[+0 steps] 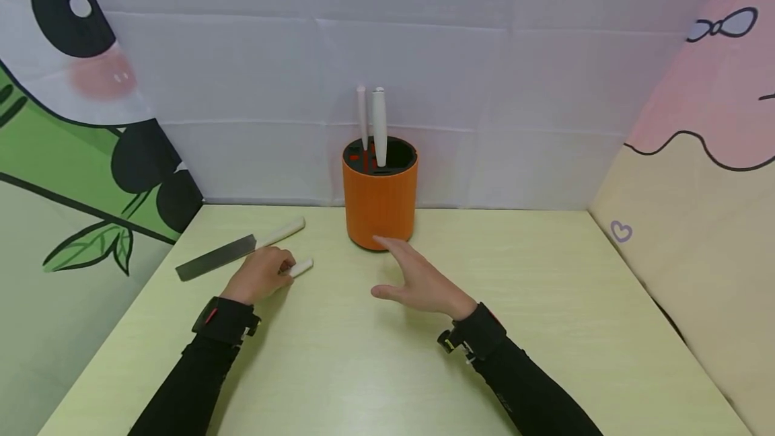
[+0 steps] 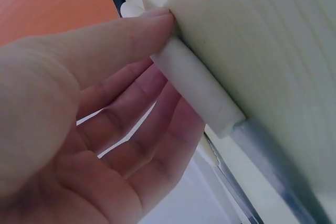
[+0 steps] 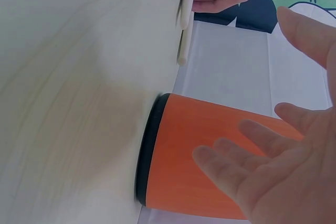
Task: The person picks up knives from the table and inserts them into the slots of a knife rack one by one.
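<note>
Thumb (image 2: 152, 27) and curled fingers (image 2: 176, 145) of the left hand (image 1: 260, 274), pinching a narrow knife (image 2: 197, 87) by its white handle, above the left part of the tabletop (image 1: 339, 355); cannot tell whether touching it. Farther right, thumb parted widely from loosely extended fingers on the right hand (image 1: 426, 284), just before the knife holder (image 1: 380, 210); contact with its orange wall impossible to tell. Around both forearms, black sleeves (image 1: 188, 382) and dark wrist straps (image 1: 225, 319). Just past the left hand, a cleaver (image 1: 218, 258) lying on the tabletop, handle toward the holder.

Visible in the left wrist view alone: the grey blade (image 2: 278, 166) running on from the pinched handle; from the head, just the handle's tip beyond the fingers. Visible in the right wrist view: small gaps between the right fingers, and a thick black base rim (image 3: 152, 150). Only from the head: a black slotted top (image 1: 399, 155) with two white handles (image 1: 379, 126) upright in it, one thin, one thicker.

Smooth matt orange cylinder, rounded pale handles, flat rectangular grey cleaver blade, pale wood grain, and behind, creased printed cloth (image 1: 436, 73).
</note>
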Tool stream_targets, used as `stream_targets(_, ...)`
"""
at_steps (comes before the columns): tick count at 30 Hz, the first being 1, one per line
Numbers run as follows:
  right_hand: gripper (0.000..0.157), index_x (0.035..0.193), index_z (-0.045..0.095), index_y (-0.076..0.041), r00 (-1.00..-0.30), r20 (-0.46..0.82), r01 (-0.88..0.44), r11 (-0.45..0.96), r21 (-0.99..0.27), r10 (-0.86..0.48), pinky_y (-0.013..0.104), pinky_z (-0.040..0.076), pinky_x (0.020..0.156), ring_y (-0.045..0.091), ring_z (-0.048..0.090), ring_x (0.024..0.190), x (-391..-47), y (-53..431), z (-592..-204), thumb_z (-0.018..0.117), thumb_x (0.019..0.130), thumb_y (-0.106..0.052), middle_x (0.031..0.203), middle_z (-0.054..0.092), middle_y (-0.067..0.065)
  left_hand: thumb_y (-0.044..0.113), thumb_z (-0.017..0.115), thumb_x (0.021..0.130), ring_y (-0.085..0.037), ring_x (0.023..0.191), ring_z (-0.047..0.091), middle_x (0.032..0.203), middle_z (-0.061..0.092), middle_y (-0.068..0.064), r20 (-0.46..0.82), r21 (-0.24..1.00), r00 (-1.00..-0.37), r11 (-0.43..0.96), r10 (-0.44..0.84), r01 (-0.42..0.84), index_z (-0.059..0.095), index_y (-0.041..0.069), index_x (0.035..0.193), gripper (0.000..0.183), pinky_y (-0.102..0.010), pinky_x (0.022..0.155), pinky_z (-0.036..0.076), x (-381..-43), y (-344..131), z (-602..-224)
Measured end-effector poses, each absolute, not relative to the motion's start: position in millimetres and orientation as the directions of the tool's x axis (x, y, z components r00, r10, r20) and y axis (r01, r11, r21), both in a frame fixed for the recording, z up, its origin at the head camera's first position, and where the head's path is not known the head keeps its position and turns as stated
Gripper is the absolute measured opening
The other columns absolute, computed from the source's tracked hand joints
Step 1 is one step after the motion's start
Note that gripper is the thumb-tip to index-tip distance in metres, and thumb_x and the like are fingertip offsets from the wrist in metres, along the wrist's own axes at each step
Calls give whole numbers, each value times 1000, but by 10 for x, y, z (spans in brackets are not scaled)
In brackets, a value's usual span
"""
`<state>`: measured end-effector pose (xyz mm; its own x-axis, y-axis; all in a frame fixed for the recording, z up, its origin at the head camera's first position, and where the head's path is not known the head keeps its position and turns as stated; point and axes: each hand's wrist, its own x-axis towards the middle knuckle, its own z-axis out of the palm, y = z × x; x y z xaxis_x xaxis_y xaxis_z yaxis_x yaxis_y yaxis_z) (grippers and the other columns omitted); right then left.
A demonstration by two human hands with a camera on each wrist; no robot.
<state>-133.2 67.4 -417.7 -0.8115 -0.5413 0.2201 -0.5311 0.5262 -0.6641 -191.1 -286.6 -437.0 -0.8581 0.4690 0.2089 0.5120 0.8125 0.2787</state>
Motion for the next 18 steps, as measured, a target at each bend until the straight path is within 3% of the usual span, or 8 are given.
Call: stream_targets(18,92,169,27,-15,-815,227,-528,521,-671,-533,51,32,128,23,32,158,-1358,721,-4165,81,97,-34,173,30,1,-1,85,86,-23,82,67,93,73,-10,285,305,-830,776,479,552,77,0,106,21,-38,72,53,-1857,-2761,-4168)
